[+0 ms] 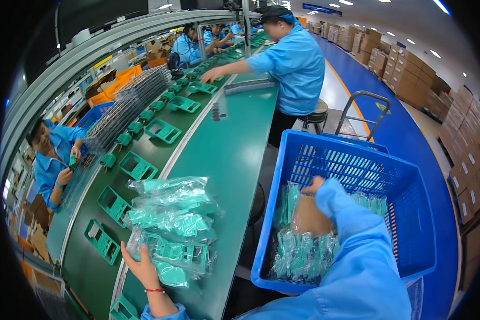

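Observation:
My left hand (141,268), a red cord on its wrist, has its fingers spread at the near-left edge of a pile of bagged green plastic housings (173,224). The clear bags lie on the green conveyor table, and the hand holds none of them. Inside the large blue crate (352,141), my right hand (314,185) has curled fingers at the upper edge of a brown cardboard sheet (310,216), which it appears to grip. Around the sheet, more bagged green parts (302,253) stand packed in rows. My sleeve covers part of the crate.
Bare green housings (137,166) run in a line along the belt on the left. A co-worker (296,64) reaches over the belt ahead; another person (56,160) works at far left. Behind the crate stands a metal-handled cart (362,94). Stacked cartons (410,72) line the right side.

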The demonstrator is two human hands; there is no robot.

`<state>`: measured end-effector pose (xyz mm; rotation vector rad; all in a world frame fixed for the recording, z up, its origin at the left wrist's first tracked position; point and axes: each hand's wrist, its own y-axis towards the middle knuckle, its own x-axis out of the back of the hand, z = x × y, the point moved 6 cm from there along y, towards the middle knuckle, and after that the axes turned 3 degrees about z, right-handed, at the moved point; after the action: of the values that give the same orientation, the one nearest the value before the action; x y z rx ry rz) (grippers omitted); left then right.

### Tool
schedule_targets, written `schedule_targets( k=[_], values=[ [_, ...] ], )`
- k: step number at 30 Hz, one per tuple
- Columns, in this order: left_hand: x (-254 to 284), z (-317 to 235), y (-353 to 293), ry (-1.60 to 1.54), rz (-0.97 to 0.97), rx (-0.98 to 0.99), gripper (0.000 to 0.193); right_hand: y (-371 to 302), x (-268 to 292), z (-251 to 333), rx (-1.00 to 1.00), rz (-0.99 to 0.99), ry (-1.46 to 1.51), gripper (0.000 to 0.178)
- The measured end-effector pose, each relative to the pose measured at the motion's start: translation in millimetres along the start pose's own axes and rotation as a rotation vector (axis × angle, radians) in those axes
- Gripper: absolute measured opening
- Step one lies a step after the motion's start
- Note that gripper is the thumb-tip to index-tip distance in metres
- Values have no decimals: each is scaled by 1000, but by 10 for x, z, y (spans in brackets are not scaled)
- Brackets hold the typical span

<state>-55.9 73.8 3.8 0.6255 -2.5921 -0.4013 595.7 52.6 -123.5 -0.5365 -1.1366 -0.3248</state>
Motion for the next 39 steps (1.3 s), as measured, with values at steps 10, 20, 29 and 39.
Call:
schedule_targets(
  k=[10,20,29,39],
  values=[
    [-767,-142,256,-170,140,-85,58,-332,-1753,55,-582,-430,736,85],
    [-51,-589,-420,-17,99,-186,72,-144,-1791,-381,-490,-464,640,60],
    [-138,-755,-984,20,289,-318,102,-299,-1720,-264,-170,-120,468,57],
    [-195,-473,-986,-75,346,-216,110,-1589,1043,292,349,469,1050,67]
  ],
)
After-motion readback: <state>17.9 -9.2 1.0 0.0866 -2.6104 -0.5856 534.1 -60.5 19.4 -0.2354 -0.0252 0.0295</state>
